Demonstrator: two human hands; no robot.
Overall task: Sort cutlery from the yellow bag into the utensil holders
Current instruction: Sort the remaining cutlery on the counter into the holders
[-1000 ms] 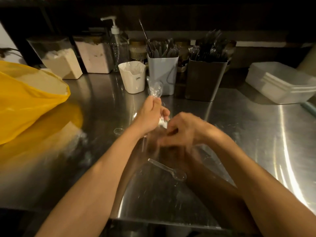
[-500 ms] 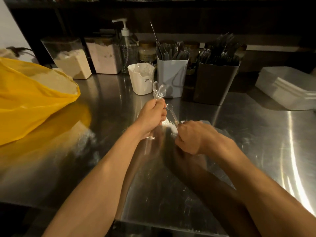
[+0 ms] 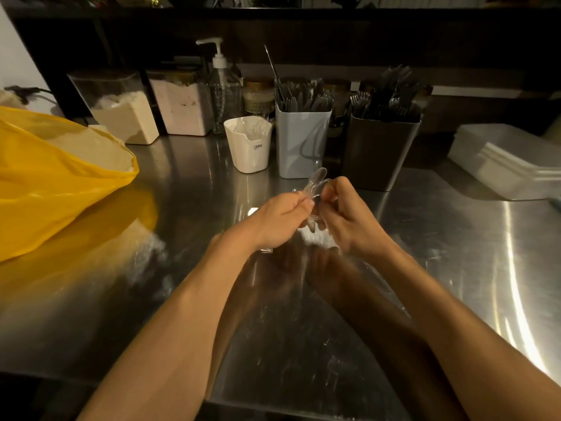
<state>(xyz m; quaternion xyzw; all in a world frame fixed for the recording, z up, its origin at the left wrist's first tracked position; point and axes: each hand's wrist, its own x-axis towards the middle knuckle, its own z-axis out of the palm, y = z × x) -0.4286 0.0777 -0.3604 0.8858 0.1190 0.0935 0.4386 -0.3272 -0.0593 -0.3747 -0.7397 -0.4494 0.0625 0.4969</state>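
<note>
Over the middle of the steel counter, my left hand (image 3: 280, 221) and my right hand (image 3: 346, 218) both pinch a small bunch of clear plastic spoons (image 3: 317, 180), bowls pointing up and away. The yellow bag (image 3: 51, 177) lies open at the left. Behind the hands stand three holders: a white cup (image 3: 249, 147) with clear cutlery, a grey holder (image 3: 300, 144) full of dark knives, and a dark holder (image 3: 379, 153) full of dark forks.
Two lidded jars of powder (image 3: 124, 113) and a pump bottle (image 3: 223, 86) line the back edge, with small jars behind the holders. A stack of white trays (image 3: 504, 165) sits at the right. The counter's front edge runs near my elbows.
My right hand picked the lone clear spoon off the counter and brought it to the bunch in my left hand. Both hands now hold the spoons together, slightly further right.
</note>
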